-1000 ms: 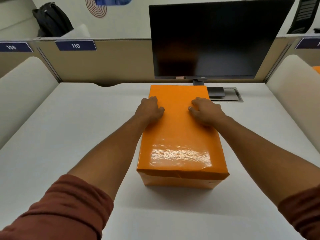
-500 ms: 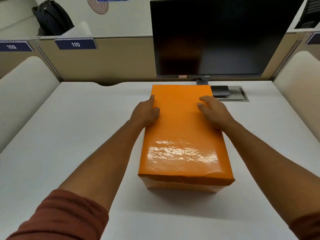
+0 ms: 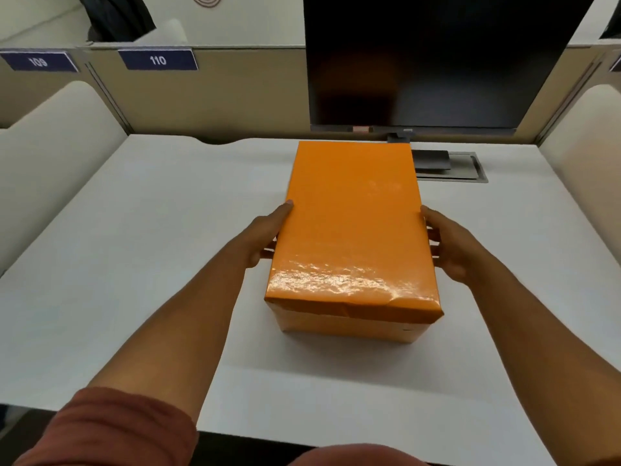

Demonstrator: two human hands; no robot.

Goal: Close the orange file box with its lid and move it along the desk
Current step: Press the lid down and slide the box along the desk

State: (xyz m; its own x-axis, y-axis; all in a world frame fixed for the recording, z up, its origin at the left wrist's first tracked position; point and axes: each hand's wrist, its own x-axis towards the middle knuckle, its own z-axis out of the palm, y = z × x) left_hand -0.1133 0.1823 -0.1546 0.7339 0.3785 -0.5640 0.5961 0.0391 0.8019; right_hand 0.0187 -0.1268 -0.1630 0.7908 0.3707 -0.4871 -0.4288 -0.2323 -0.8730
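One lidded orange box [image 3: 353, 230] mid-frame, gripped by two hands, left [image 3: 265, 235] and right [image 3: 450, 247], on a white desk [image 3: 134, 247] below one dark monitor [image 3: 430, 62].

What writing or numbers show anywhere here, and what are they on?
"110": white digits on a dark blue sign on the partition behind the desk.
"109": white digits on a second blue sign, further left, slightly blurred.
Monitor: a small mark on its lower edge, too small to read.
Blue sign at the far right edge: cut off, unreadable.
Orange box: no writing visible.
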